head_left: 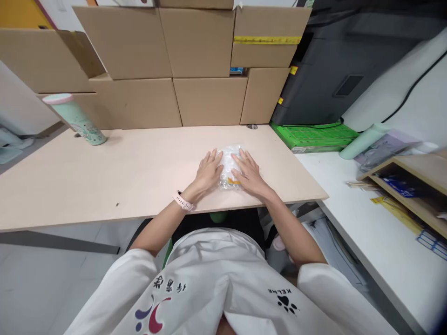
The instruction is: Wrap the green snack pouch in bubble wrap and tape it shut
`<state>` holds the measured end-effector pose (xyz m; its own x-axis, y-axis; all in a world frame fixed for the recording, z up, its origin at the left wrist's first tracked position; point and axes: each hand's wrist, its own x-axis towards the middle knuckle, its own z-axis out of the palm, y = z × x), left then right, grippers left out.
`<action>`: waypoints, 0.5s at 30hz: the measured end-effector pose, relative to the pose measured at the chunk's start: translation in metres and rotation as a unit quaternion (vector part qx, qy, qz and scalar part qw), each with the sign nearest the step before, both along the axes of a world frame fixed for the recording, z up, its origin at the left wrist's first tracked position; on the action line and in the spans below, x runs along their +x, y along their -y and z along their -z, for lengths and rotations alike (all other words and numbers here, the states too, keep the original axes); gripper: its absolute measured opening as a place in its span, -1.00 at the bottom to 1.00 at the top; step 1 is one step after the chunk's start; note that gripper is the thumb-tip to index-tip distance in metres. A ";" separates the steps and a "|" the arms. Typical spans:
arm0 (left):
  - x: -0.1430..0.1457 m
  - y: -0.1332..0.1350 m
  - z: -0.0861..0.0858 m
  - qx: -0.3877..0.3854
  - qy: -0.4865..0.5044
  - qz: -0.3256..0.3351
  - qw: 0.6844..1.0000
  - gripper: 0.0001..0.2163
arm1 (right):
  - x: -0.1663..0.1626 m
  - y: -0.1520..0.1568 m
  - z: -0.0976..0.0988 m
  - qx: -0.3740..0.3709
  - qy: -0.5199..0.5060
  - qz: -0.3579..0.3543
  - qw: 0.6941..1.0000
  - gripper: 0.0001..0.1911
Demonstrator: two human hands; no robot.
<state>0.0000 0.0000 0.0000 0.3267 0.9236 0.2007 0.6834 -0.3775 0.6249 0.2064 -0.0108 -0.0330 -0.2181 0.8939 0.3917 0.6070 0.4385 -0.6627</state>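
Note:
On the light wooden table (146, 172) lies a small bubble-wrap package (228, 164), clear and shiny, with an orange strip (233, 181) near its front edge. My left hand (208, 170) rests flat at the package's left side, fingers stretched out and the tips touching its edge. From the right, my right hand (248, 172) lies with spread fingers partly over the wrap. What the wrap contains cannot be made out. A pink watch band (183, 201) is around my left wrist.
Stacked cardboard boxes (209, 100) line the table's back edge. A mint tumbler (75, 118) stands at the back left. To the right are a green crate (314, 135), a large dark grey machine (324, 70) and a white side desk (356, 209) with a wooden shelf (415, 172).

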 end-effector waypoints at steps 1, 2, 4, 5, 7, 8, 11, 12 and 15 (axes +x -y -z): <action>-0.006 0.001 -0.003 0.010 0.023 -0.005 1.000 -0.47 | 0.005 0.002 -0.001 0.010 -0.032 0.019 0.999 -0.46; -0.012 0.003 -0.005 0.020 0.047 -0.012 0.999 -0.47 | 0.011 0.004 -0.002 0.021 -0.067 0.044 0.997 -0.48; -0.024 0.009 -0.008 0.029 0.085 -0.024 0.996 -0.49 | 0.024 0.010 -0.001 0.024 -0.123 0.096 0.988 -0.55; -0.029 0.013 -0.008 0.028 0.095 -0.026 0.995 -0.51 | 0.030 0.013 0.001 0.012 -0.140 0.115 0.983 -0.60; -0.034 0.022 -0.006 0.021 0.092 -0.019 0.995 -0.53 | 0.038 0.018 0.007 -0.030 -0.151 0.139 0.978 -0.69; -0.035 0.027 -0.004 0.015 0.086 -0.009 0.996 -0.53 | 0.039 0.019 0.010 -0.050 -0.143 0.146 0.978 -0.72; -0.027 0.039 0.002 -0.030 0.079 0.032 0.996 -0.47 | 0.035 0.021 0.017 -0.071 -0.097 0.142 0.983 -0.77; -0.024 0.042 0.003 -0.046 0.082 0.042 0.995 -0.44 | 0.032 0.020 0.017 -0.071 -0.085 0.134 0.985 -0.78; -0.013 0.048 0.004 -0.061 0.078 0.062 0.993 -0.32 | 0.020 0.018 0.008 -0.083 -0.117 0.086 0.986 -0.79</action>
<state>-0.0130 -0.0477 -0.0041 0.4135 0.8986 0.1467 0.5271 -0.3676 0.7662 0.2266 -0.0285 -0.0406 0.0223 0.9657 0.2587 0.4848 0.2159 -0.8476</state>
